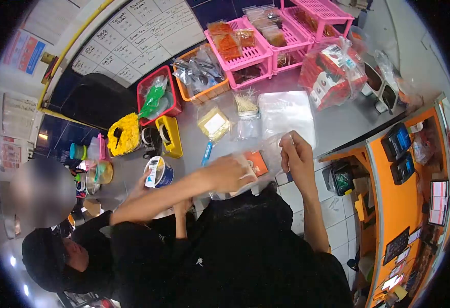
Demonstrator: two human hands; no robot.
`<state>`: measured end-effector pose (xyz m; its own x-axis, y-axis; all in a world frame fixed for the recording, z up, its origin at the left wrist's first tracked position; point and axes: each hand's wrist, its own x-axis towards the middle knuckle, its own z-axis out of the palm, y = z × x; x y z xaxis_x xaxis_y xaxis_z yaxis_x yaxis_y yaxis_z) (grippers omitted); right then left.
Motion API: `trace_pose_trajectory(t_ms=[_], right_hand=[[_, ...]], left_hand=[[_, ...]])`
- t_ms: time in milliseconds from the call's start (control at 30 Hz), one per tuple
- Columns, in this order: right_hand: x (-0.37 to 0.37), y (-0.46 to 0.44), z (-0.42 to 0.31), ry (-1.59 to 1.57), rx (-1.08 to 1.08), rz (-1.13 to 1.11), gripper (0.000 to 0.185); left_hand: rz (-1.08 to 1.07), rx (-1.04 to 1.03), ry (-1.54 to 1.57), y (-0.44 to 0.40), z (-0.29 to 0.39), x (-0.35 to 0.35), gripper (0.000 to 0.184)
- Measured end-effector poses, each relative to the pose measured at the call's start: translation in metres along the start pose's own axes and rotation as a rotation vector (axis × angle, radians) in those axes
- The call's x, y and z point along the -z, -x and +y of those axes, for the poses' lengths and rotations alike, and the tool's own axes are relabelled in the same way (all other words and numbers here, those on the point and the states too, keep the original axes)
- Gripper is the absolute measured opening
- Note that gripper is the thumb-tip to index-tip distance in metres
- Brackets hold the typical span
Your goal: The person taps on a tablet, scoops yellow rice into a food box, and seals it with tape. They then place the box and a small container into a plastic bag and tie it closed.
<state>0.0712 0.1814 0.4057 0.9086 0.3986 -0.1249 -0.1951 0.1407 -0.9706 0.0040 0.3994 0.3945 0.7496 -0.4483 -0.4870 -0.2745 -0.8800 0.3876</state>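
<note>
My left hand [227, 174] reaches across from the left, its fingers closed over a light-coloured flat item with an orange-red part [256, 162]. Around this item is a clear plastic bag [272, 149], held in front of my body at the counter's near edge. My right hand [298, 156] pinches the bag's edge on the right. Just beyond lies a stack of clear plastic bags [287, 115]. A blue cutter-like tool [207, 153] lies near my left hand. What exactly the orange-red item is, I cannot make out.
On the left, a co-worker's hand [142, 188] holds a labelled tub [159, 173]. Pink baskets [243, 56] with packets, an orange basket [199, 74] and a red basket [158, 95] line the back. A yellow tape dispenser [169, 137] stands left; an orange shelf [379, 169] stands right.
</note>
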Motion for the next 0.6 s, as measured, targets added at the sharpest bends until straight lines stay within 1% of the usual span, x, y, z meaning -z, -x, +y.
trace_pose_trajectory(t_ms=[33,67,133,167,200,233,267,300,333,367,400,433,467,500,533,600], right_hand=[[-0.001,-0.004,-0.003,0.013,0.029,-0.004,0.024],[-0.002,-0.007,-0.005,0.017,0.033,-0.02,0.024],[-0.002,-0.014,-0.009,0.078,0.079,-0.022,0.022],[-0.001,-0.017,0.004,0.27,0.192,-0.068,0.017],[-0.012,-0.014,0.003,0.277,0.199,-0.096,0.017],[-0.03,-0.007,0.002,0.354,0.315,-0.349,0.014],[-0.046,0.002,0.004,0.422,0.422,-0.602,0.014],[-0.058,0.003,0.029,0.424,0.416,-0.63,0.014],[-0.068,-0.007,0.071,0.364,0.576,-0.429,0.015],[-0.073,-0.019,0.091,0.291,0.735,-0.22,0.018],[-0.075,-0.022,0.068,0.291,0.742,-0.236,0.018],[-0.077,-0.024,0.027,0.36,0.386,-0.37,0.021],[-0.076,-0.023,-0.002,0.421,0.018,-0.482,0.025],[-0.088,-0.013,-0.008,0.271,-0.122,-0.449,0.025],[-0.088,-0.004,-0.003,0.278,-0.129,-0.446,0.025],[-0.083,0.012,0.01,0.6,0.469,-0.677,0.026]], left_hand=[[-0.135,0.022,-0.142,0.022,-0.002,0.014,0.057],[-0.124,0.035,-0.138,0.038,0.004,0.029,0.057],[-0.487,0.24,-0.413,0.067,0.024,0.062,0.05],[-0.474,0.257,-0.404,0.073,0.032,0.076,0.05],[-0.464,0.201,-0.415,0.074,0.042,0.088,0.044],[-0.454,0.148,-0.421,0.072,0.048,0.096,0.039],[-0.446,0.165,-0.399,0.066,0.054,0.103,0.039],[-0.225,0.081,-0.268,0.055,0.059,0.11,0.037],[0.011,0.0,-0.149,0.051,0.06,0.115,0.043],[0.035,0.016,-0.146,0.057,0.057,0.111,0.043],[0.459,0.042,0.016,0.065,0.053,0.095,0.054],[0.879,0.057,0.172,0.068,0.047,0.078,0.067],[0.878,0.051,0.168,0.062,0.038,0.049,0.067],[0.725,0.298,0.1,0.052,0.021,0.009,0.079],[0.569,0.547,0.047,0.038,0.003,-0.026,0.092],[0.971,0.345,-0.085,0.001,-0.025,-0.068,0.079]])
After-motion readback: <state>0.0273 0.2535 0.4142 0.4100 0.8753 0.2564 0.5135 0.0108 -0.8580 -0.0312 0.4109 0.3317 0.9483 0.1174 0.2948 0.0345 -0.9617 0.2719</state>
